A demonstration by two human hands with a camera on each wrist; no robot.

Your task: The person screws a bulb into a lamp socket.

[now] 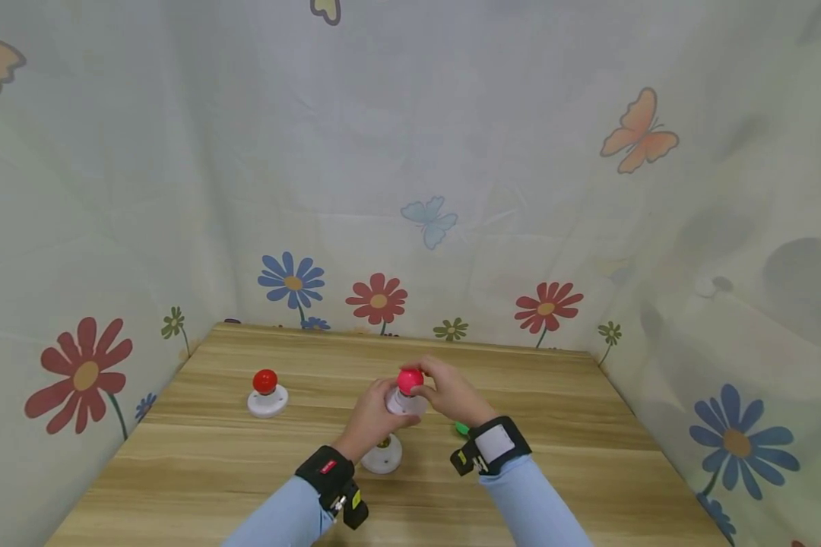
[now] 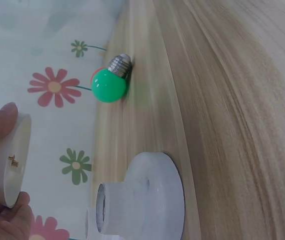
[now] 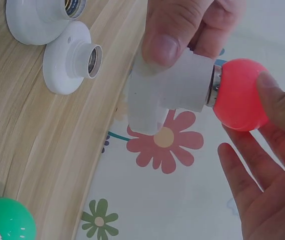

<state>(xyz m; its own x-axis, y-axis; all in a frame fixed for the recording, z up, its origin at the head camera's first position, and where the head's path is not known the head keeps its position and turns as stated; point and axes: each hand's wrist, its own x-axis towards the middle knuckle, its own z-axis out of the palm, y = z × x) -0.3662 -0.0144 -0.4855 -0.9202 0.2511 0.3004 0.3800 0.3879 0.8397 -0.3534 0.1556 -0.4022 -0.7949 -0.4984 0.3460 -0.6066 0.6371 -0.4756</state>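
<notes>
Right grip [image 1: 455,390] round bulb [image 3: 239,95] in socket [image 3: 188,84]

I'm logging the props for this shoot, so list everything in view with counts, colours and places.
Pink-red bulb: 1, pink-red, at the held socket's mouth
Held socket: 1, white, above the table
Bare sockets: 2, white, on the table, no bulbs in them
Red bulb: 1, red, in the seated socket
Seated socket: 1, white, on the table's left side
Green bulb: 1, green, lying on the table; a red edge behind it is unclear
Table: 1, wood-brown, below everything
Cloth: pale grey, behind the table, printed with flowers and butterflies
Wrist straps: 2, black, one per wrist
Sleeves: 2, light blue, on both arms
Left hand: 1, gripping the held socket
Right hand: 1, pinching the pink-red bulb
</notes>
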